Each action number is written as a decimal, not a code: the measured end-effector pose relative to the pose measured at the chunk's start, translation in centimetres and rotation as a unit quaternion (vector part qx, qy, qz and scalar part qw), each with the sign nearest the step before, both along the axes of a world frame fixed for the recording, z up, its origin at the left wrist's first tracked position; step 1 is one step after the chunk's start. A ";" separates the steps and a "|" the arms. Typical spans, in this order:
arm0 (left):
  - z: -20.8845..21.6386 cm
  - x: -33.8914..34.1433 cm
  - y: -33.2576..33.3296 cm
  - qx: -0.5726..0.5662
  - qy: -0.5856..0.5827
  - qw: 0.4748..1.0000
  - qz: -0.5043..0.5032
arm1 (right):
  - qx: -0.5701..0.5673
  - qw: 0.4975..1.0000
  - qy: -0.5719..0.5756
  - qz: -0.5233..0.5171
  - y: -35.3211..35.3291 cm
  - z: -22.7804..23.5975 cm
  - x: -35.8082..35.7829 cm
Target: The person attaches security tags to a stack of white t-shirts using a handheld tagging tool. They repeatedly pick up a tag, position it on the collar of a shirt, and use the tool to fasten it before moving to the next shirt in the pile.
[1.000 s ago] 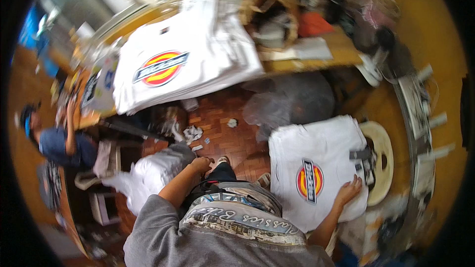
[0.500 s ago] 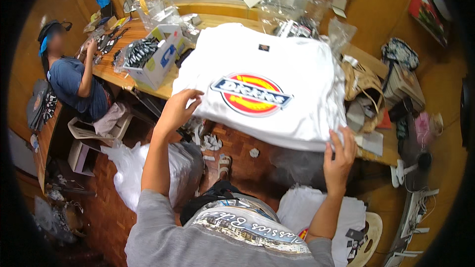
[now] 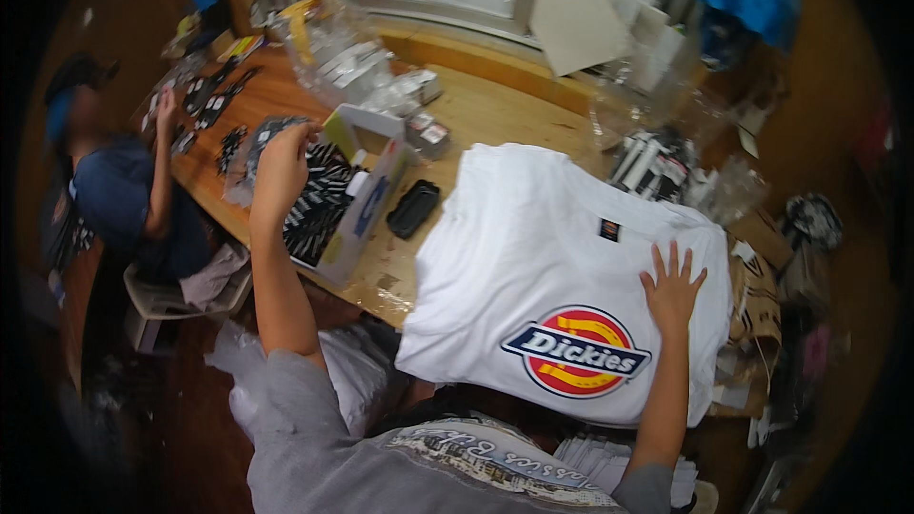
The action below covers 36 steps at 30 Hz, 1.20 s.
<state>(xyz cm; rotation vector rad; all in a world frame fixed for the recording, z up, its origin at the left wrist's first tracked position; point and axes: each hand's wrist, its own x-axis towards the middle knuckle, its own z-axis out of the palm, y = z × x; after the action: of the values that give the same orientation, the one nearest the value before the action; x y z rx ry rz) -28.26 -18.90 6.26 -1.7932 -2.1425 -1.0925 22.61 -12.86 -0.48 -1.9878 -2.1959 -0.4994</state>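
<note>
A stack of white T-shirts point(image 3: 495, 257) lies folded on the table, the top one bearing a red, yellow and blue oval print and a dark neck label. My right hand point(image 3: 674, 290) rests flat on it, fingers spread, beside the neckline. Over the near left side of a white cardboard box point(image 3: 367, 219), my left hand point(image 3: 283, 160) hovers with bent fingers; their tips are partly hidden, so whether they hold anything is unclear. Many black-and-white tags point(image 3: 322, 200) fill the box. A small black tray-like item point(image 3: 413, 208) lies between box and shirts.
At the far left a co-worker point(image 3: 124, 181) sits at the table with a raised hand. Clear plastic bags point(image 3: 347, 62) and small packets stand behind the box. Brown paper bags point(image 3: 757, 305) crowd the right side. A filled plastic bag point(image 3: 357, 371) sits on the floor below the table edge.
My left hand has left the shirt's edge and moved left over the box. My right hand has shifted from the near right corner onto the top shirt. The view has turned left.
</note>
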 end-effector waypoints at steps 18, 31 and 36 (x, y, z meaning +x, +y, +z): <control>-7.4 -4.5 10.9 -0.389 0.326 0.862 -0.005 | -0.046 0.997 -0.054 0.004 1.0 -3.2 -1.2; -3.2 -6.7 9.0 -0.218 0.029 0.975 -0.028 | -0.132 0.988 -0.073 0.010 -1.0 0.5 -2.8; -1.3 -6.8 6.7 0.010 -0.237 0.971 -0.025 | -0.144 0.947 0.039 0.283 0.5 7.6 -7.2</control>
<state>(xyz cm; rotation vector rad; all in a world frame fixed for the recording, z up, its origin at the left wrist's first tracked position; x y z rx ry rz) -35.02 -12.25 5.00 -1.7159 -2.3232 -1.6933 15.43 -12.34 7.09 -1.3291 -2.7457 -0.0202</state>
